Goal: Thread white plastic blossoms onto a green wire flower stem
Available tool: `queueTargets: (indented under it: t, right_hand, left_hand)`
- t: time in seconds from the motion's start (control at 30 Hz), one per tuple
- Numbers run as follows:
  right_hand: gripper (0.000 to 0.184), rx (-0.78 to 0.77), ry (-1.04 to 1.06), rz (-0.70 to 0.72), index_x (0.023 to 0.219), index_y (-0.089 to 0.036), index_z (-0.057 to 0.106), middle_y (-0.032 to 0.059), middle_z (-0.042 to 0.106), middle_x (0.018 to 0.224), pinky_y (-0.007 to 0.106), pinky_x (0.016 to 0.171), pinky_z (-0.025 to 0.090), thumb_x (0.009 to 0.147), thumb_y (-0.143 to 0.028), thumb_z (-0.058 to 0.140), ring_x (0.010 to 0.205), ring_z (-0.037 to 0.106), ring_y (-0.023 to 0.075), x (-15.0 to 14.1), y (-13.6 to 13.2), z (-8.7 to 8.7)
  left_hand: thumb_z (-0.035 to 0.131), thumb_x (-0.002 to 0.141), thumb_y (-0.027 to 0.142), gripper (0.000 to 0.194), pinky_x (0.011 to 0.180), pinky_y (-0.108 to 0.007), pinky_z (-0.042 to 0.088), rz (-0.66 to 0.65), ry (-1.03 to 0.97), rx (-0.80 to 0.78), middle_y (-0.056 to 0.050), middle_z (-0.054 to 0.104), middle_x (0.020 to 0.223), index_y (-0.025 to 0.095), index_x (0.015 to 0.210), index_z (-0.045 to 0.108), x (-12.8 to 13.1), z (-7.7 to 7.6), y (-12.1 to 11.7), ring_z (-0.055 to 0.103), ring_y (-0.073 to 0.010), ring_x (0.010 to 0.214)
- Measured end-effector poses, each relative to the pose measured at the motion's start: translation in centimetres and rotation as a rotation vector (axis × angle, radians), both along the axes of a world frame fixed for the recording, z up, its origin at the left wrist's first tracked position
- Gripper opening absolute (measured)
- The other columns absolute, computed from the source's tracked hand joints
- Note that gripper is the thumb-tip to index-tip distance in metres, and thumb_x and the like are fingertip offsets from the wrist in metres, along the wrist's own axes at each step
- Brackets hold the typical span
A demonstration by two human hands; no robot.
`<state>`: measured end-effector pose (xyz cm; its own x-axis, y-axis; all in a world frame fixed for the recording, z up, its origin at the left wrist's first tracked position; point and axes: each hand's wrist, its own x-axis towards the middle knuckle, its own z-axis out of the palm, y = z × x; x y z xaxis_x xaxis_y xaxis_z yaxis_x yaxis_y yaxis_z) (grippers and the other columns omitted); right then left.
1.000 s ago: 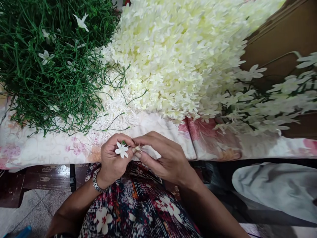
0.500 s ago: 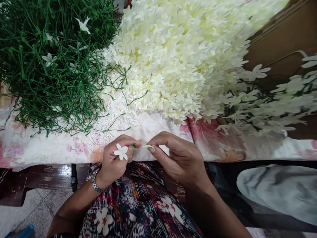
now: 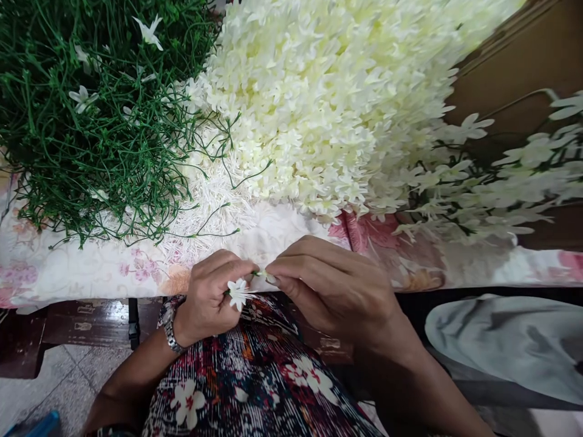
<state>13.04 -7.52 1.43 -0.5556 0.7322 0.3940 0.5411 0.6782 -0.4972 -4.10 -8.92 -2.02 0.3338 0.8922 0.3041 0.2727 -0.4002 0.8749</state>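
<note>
My left hand (image 3: 212, 294) is closed around a green artificial stem (image 3: 255, 273), whose tip pokes out between thumb and forefinger. On the same side, a white artificial flower (image 3: 238, 294) sticks out of the fist. My right hand (image 3: 334, 288) pinches a small pale flower piece (image 3: 268, 277) against that stem tip; the fingers hide most of it. Both hands meet just over the near edge of the cloth-covered table (image 3: 291, 227). Beyond them lie a pile of white stamens (image 3: 204, 212) and a big heap of cream-white petals (image 3: 319, 121).
Green stems (image 3: 104, 133) are heaped at the back left, with a few white flowers among them. Finished-looking flower sprays (image 3: 510, 188) lie at the right beside a cardboard box (image 3: 514, 79). A pale cloth-covered shape (image 3: 505, 346) sits below the table edge at the right.
My right hand has moved left, closing the gap so its pale piece meets the stem tip. The white flower in my left hand has turned sideways, showing its stamens.
</note>
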Motion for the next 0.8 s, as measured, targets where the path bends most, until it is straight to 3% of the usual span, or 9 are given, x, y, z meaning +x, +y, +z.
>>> queueTargets:
  t: [0.23,0.53,0.8]
  right_hand:
    - [0.012,0.092,-0.157,0.015,0.079,-0.017,0.051,0.0026,0.054,0.066,0.026,0.056,0.04,0.073,-0.007,0.048,0.064,0.046,0.0127,-0.1,0.0,-0.1]
    - [0.011,0.004,-0.117,-0.031,0.07,-0.015,0.05,0.004,0.051,0.065,0.026,0.057,0.04,0.074,-0.006,0.044,0.064,0.045,0.0126,-0.8,0.1,-1.8]
    - [0.01,-0.072,-0.031,-0.005,0.074,-0.012,0.05,0.0047,0.049,0.065,0.026,0.057,0.038,0.073,-0.005,0.043,0.065,0.044,0.0128,-0.7,0.2,-2.8]
  left_hand:
    - [0.04,0.056,0.001,0.028,0.054,-0.028,0.031,-0.036,0.22,0.136,-0.002,0.047,0.059,0.015,0.076,0.054,-0.1,-0.2,0.3,0.04,-0.0142,0.056]
    - [0.032,0.046,0.003,0.027,0.048,-0.026,0.028,0.046,0.248,0.204,-0.001,0.037,0.057,0.015,0.065,0.047,0.5,-1.6,0.7,0.035,-0.0127,0.054]
    - [0.03,0.042,0.006,0.025,0.047,-0.026,0.026,0.064,0.305,0.246,0.0,0.032,0.055,0.016,0.06,0.044,0.6,-1.6,0.6,0.03,-0.0127,0.054]
